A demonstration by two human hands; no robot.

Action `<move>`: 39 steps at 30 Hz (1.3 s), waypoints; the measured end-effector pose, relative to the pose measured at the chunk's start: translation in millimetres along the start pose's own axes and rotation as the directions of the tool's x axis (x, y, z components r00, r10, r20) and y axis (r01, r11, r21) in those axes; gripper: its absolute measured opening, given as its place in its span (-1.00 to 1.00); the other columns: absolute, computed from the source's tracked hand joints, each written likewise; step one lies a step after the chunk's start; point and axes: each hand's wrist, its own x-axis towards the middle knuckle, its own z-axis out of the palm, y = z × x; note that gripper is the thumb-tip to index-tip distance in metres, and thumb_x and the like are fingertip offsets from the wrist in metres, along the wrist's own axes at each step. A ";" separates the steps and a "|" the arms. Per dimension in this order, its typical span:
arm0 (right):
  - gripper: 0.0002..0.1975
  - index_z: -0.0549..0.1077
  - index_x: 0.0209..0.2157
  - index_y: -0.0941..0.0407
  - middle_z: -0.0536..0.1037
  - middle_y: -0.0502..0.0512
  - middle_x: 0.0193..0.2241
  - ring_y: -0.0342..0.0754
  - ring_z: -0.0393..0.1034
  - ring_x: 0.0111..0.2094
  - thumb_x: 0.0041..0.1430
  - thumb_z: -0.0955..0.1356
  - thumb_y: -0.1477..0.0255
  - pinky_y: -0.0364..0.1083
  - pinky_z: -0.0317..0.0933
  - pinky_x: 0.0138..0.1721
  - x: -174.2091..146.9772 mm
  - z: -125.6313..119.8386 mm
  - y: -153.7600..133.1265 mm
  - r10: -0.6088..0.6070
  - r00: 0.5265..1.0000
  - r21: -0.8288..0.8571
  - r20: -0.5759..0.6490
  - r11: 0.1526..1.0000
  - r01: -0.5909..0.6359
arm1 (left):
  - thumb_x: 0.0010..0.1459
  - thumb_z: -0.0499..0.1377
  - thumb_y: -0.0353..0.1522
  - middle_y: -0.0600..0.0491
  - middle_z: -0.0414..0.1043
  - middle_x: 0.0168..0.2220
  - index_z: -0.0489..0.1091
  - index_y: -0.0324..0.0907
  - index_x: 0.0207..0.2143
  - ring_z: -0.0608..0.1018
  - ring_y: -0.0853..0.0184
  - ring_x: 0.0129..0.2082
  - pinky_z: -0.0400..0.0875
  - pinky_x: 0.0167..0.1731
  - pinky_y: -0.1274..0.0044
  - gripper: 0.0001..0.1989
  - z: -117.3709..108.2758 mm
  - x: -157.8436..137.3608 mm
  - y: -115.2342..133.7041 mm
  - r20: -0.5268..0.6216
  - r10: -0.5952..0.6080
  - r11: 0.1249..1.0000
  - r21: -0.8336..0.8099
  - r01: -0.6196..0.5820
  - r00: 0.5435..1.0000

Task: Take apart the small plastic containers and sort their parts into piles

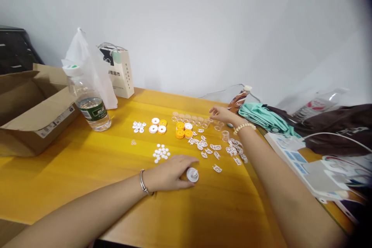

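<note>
L hand [170,172] fingers pinch small white cap [192,174]: light, stiff, slick, grip by rim. R hand [221,114] fingers pinching a clear ring [214,115], brittle.

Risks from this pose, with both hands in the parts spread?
1. The right hand reaches among the clear plastic rings; its forearm hangs over the flat white cut-out pieces and might sweep them off the yellow wooden table.
2. The left hand only pinches the small white round cap; it could roll toward the table edge.
</note>
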 end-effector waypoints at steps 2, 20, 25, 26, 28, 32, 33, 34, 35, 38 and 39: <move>-0.65 0.37 -0.17 0.19 0.49 0.13 -0.28 -0.10 0.37 -0.34 -0.07 0.37 0.45 -0.20 0.21 -0.37 -14.4 -1.3 -5.3 -0.041 0.999 0.002 0.024 0.999 0.041 | 0.01 0.17 -0.30 -0.08 0.31 -0.04 0.13 -0.16 0.05 0.38 0.22 -0.06 0.27 -0.05 0.37 -0.47 0.9 -0.1 -0.9 -0.004 0.002 1.000 0.005 -0.002 1.000; -0.68 0.27 -0.39 0.14 0.45 0.07 -0.47 -0.08 0.32 -0.49 -0.08 0.35 0.19 -0.17 0.10 -0.51 -88.5 -7.5 20.4 0.143 0.990 -0.026 0.013 0.989 -0.143 | 0.02 0.17 -0.27 -0.09 0.30 -0.03 0.13 -0.15 0.05 0.38 0.21 -0.06 0.29 -0.06 0.38 -0.47 2.0 0.4 -1.3 0.007 0.021 0.999 0.046 -0.022 1.000; -0.71 0.22 -0.34 0.13 0.39 -0.02 -0.55 -0.14 0.26 -0.56 -0.07 0.36 0.30 -0.19 0.05 -0.57 -90.7 12.3 18.6 0.175 0.984 0.069 0.030 0.982 -0.177 | 0.01 0.18 -0.28 -0.06 0.31 -0.04 0.11 -0.13 0.06 0.39 0.22 -0.08 0.29 -0.07 0.38 -0.45 1.3 1.2 0.0 0.015 0.009 0.999 0.043 -0.010 1.000; -0.69 0.21 -0.32 0.13 0.39 -0.03 -0.55 -0.14 0.26 -0.57 -0.08 0.36 0.32 -0.20 0.04 -0.58 -90.0 14.3 17.7 0.182 0.983 0.092 0.027 0.979 -0.184 | 0.01 0.18 -0.28 -0.06 0.32 -0.05 0.12 -0.13 0.06 0.40 0.23 -0.09 0.29 -0.08 0.39 -0.45 1.2 1.3 0.3 0.015 0.008 0.999 0.045 -0.009 1.000; -0.65 0.20 -0.28 0.12 0.39 -0.03 -0.54 -0.15 0.27 -0.58 -0.10 0.37 0.34 -0.20 0.04 -0.59 -89.6 15.5 16.2 0.196 0.981 0.133 -0.002 0.972 -0.194 | 0.01 0.18 -0.28 -0.06 0.33 -0.07 0.13 -0.14 0.05 0.40 0.23 -0.10 0.30 -0.09 0.39 -0.46 1.0 1.4 0.8 0.013 0.007 0.999 0.049 -0.008 1.000; -0.64 0.21 -0.24 0.12 0.43 -0.01 -0.51 -0.13 0.30 -0.55 -0.11 0.36 0.39 -0.19 0.07 -0.56 -92.6 8.8 17.7 0.211 0.965 0.152 -0.153 0.970 -0.188 | 0.01 0.18 -0.27 -0.07 0.32 -0.05 0.13 -0.15 0.05 0.39 0.22 -0.08 0.29 -0.08 0.39 -0.46 0.6 1.1 0.7 0.012 0.011 0.999 0.045 -0.011 1.000; -0.66 0.23 -0.25 0.13 0.44 0.01 -0.49 -0.12 0.31 -0.53 -0.12 0.36 0.39 -0.19 0.08 -0.54 -93.0 6.2 18.9 0.207 0.957 0.131 -0.202 0.974 -0.183 | 0.01 0.18 -0.27 -0.08 0.32 -0.04 0.12 -0.15 0.05 0.39 0.22 -0.08 0.29 -0.08 0.39 -0.46 0.5 1.0 0.6 0.012 0.010 0.999 0.042 -0.010 1.000; -0.68 0.26 -0.27 0.13 0.45 0.03 -0.48 -0.11 0.32 -0.51 -0.12 0.35 0.40 -0.18 0.10 -0.52 -92.8 3.8 20.4 0.197 0.950 0.102 -0.240 0.979 -0.177 | 0.01 0.17 -0.27 -0.08 0.31 -0.04 0.12 -0.15 0.05 0.39 0.22 -0.08 0.29 -0.08 0.39 -0.46 0.4 0.9 0.5 0.011 0.009 0.999 0.040 -0.009 1.000; -0.72 0.29 -0.30 0.14 0.47 0.05 -0.46 -0.10 0.34 -0.49 -0.12 0.35 0.40 -0.17 0.11 -0.49 -91.9 1.8 21.8 0.187 0.947 0.066 -0.262 0.982 -0.176 | 0.01 0.17 -0.27 -0.08 0.31 -0.04 0.12 -0.15 0.05 0.39 0.22 -0.08 0.28 -0.08 0.39 -0.46 0.3 0.9 0.4 0.012 0.007 0.999 0.037 -0.008 1.000; -0.82 0.37 -0.39 0.15 0.50 0.11 -0.43 -0.05 0.37 -0.42 -0.13 0.34 0.43 -0.16 0.14 -0.44 -85.0 0.1 24.9 0.170 0.957 -0.029 -0.234 0.983 -0.181 | 0.01 0.18 -0.28 -0.08 0.31 -0.04 0.11 -0.15 0.06 0.39 0.22 -0.08 0.28 -0.07 0.37 -0.45 0.5 0.9 0.2 0.010 0.004 1.000 0.031 -0.004 1.000; -0.83 0.38 -0.40 0.16 0.50 0.12 -0.42 -0.04 0.37 -0.41 -0.13 0.35 0.43 -0.15 0.14 -0.43 -81.8 1.2 25.5 0.170 0.962 -0.043 -0.214 0.982 -0.183 | 0.01 0.18 -0.28 -0.08 0.31 -0.04 0.11 -0.14 0.07 0.39 0.22 -0.09 0.28 -0.07 0.37 -0.44 0.6 0.9 0.2 0.011 0.004 1.000 0.029 -0.004 1.000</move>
